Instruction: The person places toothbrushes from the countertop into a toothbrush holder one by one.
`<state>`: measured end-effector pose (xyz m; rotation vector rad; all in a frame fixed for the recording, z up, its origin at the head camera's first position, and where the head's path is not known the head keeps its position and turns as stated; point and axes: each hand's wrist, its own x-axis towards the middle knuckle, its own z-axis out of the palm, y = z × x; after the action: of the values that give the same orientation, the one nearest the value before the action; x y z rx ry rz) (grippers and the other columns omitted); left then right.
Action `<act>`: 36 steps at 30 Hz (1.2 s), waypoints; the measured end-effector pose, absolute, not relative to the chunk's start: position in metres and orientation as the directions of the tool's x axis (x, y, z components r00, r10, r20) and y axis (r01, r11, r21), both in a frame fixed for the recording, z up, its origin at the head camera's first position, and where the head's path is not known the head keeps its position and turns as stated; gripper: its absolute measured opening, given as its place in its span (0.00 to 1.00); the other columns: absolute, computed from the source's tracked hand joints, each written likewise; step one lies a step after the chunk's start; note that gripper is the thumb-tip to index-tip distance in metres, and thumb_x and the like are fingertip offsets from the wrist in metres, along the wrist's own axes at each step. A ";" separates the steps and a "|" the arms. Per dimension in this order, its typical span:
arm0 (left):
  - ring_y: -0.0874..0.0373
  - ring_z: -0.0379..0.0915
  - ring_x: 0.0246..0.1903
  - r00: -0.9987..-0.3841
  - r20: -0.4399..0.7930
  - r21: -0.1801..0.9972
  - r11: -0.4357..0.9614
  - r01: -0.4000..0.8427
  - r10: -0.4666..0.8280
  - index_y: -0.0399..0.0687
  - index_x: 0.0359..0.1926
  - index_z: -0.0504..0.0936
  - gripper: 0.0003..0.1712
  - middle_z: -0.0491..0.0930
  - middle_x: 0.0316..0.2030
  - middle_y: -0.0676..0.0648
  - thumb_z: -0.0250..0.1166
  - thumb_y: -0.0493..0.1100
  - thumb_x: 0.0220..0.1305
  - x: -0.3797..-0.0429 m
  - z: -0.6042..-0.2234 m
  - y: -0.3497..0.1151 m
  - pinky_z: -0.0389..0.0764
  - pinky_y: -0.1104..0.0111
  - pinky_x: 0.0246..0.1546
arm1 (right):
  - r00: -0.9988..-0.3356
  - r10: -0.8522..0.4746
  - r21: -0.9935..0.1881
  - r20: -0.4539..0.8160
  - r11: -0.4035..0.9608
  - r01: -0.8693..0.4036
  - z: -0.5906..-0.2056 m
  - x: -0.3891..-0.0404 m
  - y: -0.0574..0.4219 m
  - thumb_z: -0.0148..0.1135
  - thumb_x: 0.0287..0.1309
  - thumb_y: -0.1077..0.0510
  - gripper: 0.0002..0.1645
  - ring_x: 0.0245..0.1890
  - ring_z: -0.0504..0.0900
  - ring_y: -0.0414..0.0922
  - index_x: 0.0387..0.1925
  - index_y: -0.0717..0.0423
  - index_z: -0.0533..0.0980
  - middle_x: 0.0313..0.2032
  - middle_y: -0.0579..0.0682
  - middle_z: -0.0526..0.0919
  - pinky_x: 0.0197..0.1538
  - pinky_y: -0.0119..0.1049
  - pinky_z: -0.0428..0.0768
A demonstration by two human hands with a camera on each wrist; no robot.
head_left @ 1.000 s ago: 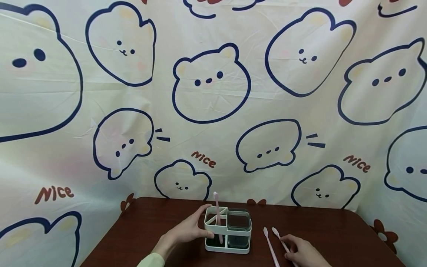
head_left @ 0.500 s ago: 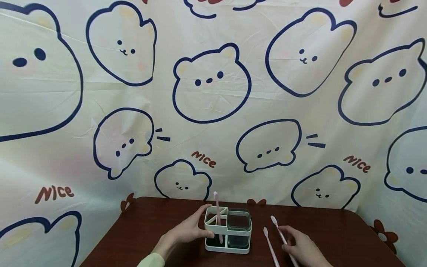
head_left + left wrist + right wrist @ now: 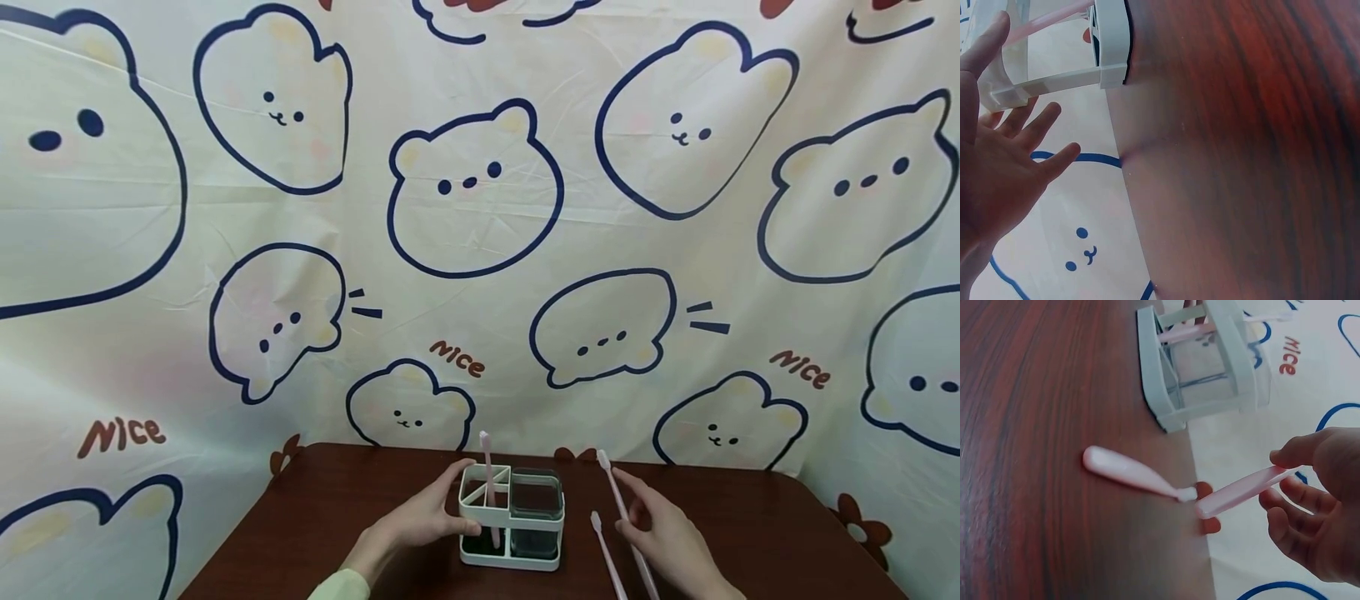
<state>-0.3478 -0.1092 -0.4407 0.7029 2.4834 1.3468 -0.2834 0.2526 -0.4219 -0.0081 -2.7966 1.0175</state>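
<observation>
A pale grey-green toothbrush holder [image 3: 534, 524] stands on the table, with a pink toothbrush [image 3: 488, 467] upright in its left part and a clear cup [image 3: 537, 493] in its right. My left hand [image 3: 420, 512] grips the holder's left side, thumb at the front and fingers behind. In my right hand [image 3: 667, 533], a second pink toothbrush [image 3: 617, 492] is pinched between thumb and fingers, bristle end up and tilted. Its handle [image 3: 1238, 492] points down toward the table in the right wrist view. Another pink toothbrush [image 3: 609, 557] lies on the table between that hand and the holder.
The dark red-brown wooden table [image 3: 757, 533] ends against a pale cloth backdrop [image 3: 510, 317] printed with blue bear outlines. This cloth also hangs along both sides.
My right hand has raised the pinched toothbrush from the table and brought it up and slightly left. My left hand and the holder have stayed in place.
</observation>
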 end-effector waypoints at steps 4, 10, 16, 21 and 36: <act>0.41 0.57 0.69 -0.860 0.022 0.834 0.464 0.297 0.510 0.53 0.77 0.50 0.56 0.55 0.74 0.38 0.74 0.55 0.56 -0.348 -0.441 -0.110 0.59 0.32 0.64 | -0.978 0.045 -0.631 0.203 0.770 -0.096 -0.414 -0.282 0.246 0.71 0.54 0.58 0.40 0.21 0.68 0.40 0.68 0.38 0.69 0.29 0.42 0.72 0.25 0.32 0.67; 0.40 0.56 0.70 -0.858 0.020 0.834 0.465 0.298 0.514 0.52 0.77 0.49 0.57 0.54 0.74 0.37 0.74 0.55 0.56 -0.348 -0.441 -0.111 0.58 0.32 0.64 | -0.970 0.017 -0.655 0.244 0.740 -0.152 -0.403 -0.281 0.235 0.70 0.56 0.60 0.38 0.22 0.66 0.39 0.67 0.41 0.68 0.30 0.44 0.71 0.24 0.30 0.67; 0.41 0.57 0.69 -0.859 0.018 0.835 0.464 0.295 0.512 0.55 0.77 0.50 0.56 0.54 0.74 0.37 0.74 0.55 0.56 -0.347 -0.442 -0.110 0.58 0.31 0.64 | -0.951 -0.004 -0.630 0.308 0.749 -0.207 -0.394 -0.281 0.225 0.70 0.56 0.59 0.38 0.21 0.65 0.38 0.67 0.40 0.69 0.30 0.44 0.72 0.23 0.30 0.66; 0.41 0.57 0.69 -0.856 0.025 0.833 0.463 0.304 0.516 0.52 0.77 0.49 0.57 0.54 0.74 0.37 0.74 0.55 0.56 -0.347 -0.442 -0.110 0.58 0.32 0.64 | -0.934 -0.008 -0.627 0.358 0.739 -0.247 -0.384 -0.282 0.216 0.70 0.57 0.59 0.38 0.22 0.68 0.37 0.68 0.40 0.68 0.31 0.44 0.73 0.24 0.29 0.68; 0.40 0.55 0.70 -0.862 0.023 0.836 0.462 0.294 0.507 0.53 0.77 0.50 0.57 0.54 0.75 0.38 0.74 0.54 0.56 -0.348 -0.442 -0.110 0.56 0.30 0.64 | -0.870 -0.039 -0.624 0.491 0.681 -0.383 -0.365 -0.283 0.185 0.71 0.57 0.62 0.34 0.26 0.76 0.38 0.63 0.49 0.70 0.32 0.46 0.75 0.26 0.26 0.78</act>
<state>-0.3480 -0.1098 -0.4420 0.6931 2.4826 1.3519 -0.2827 0.1852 -0.3651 0.3278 -2.4504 1.0523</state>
